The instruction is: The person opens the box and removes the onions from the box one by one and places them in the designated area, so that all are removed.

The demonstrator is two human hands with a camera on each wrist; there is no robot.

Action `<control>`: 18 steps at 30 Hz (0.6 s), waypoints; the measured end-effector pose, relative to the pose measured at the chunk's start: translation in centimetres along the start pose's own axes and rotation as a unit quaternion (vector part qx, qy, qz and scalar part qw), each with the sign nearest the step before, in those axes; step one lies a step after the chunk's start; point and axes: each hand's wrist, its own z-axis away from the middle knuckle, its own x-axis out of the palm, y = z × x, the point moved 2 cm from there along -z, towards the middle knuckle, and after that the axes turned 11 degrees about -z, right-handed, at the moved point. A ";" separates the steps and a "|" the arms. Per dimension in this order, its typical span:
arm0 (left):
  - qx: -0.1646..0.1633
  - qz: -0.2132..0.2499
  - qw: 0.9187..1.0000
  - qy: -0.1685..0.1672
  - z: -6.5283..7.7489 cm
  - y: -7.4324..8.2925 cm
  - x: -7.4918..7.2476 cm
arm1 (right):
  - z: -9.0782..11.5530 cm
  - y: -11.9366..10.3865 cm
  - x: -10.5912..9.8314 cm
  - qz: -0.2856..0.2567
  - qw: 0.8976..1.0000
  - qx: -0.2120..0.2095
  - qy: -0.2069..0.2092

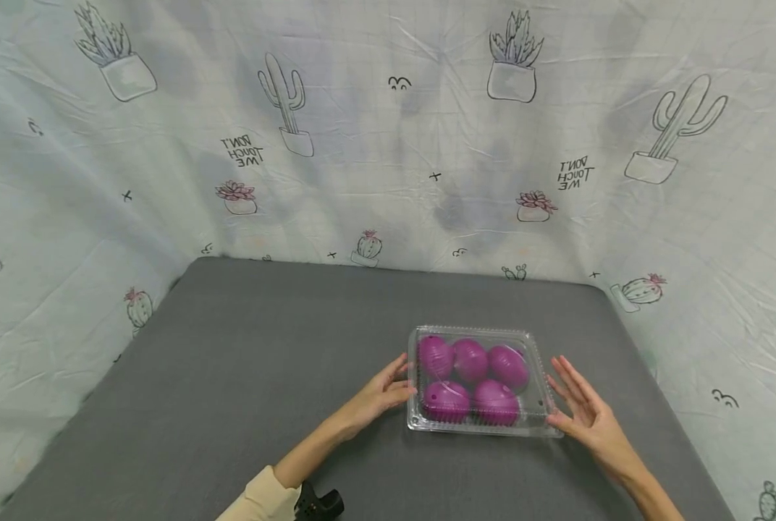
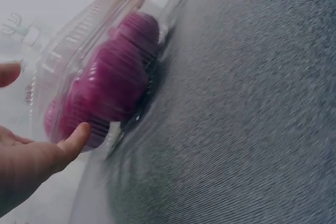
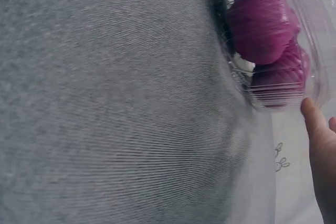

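Note:
A clear plastic clamshell box [image 1: 533, 423], its lid closed, sits on the right part of the grey table. Through the lid show several glossy magenta egg-shaped things [image 1: 470, 360] in two rows. My left hand [image 1: 378, 393] is at the box's left side, with fingertips and thumb right at its edge. On the opposite side, my right hand [image 1: 588, 418] has its fingers extended and spread, the thumb at the front right corner. In the left wrist view the left thumb [image 2: 76, 140] overlaps the box's near end. The right thumb [image 3: 311, 111] meets the box's end in the right wrist view.
A grey cloth covers the table [image 1: 245, 362]. Behind and at both sides hangs a pale curtain [image 1: 362, 108] printed with potted cacti. Under the left sleeve [image 1: 264, 499] a black device [image 1: 319, 504] shows at the wrist.

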 end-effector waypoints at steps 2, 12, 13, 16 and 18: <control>0.005 -0.010 1.000 -0.008 0.0 -0.2 0.2 | 0.1 0.2 0.1 -0.014 1.000 -0.001 -0.001; 0.028 -0.032 0.999 -0.007 0.1 -0.8 1.1 | 0.3 1.4 0.3 -0.025 0.998 0.052 0.021; 0.030 -0.032 0.999 -0.005 0.1 -0.9 1.1 | 0.3 1.5 0.4 -0.024 0.998 0.060 0.024; 0.030 -0.037 0.999 -0.005 0.1 -1.0 1.2 | 0.3 1.4 0.6 -0.007 0.996 0.086 0.025; 0.026 -0.040 0.999 -0.002 0.1 -1.1 1.3 | 0.5 1.4 0.7 0.017 0.994 0.103 0.039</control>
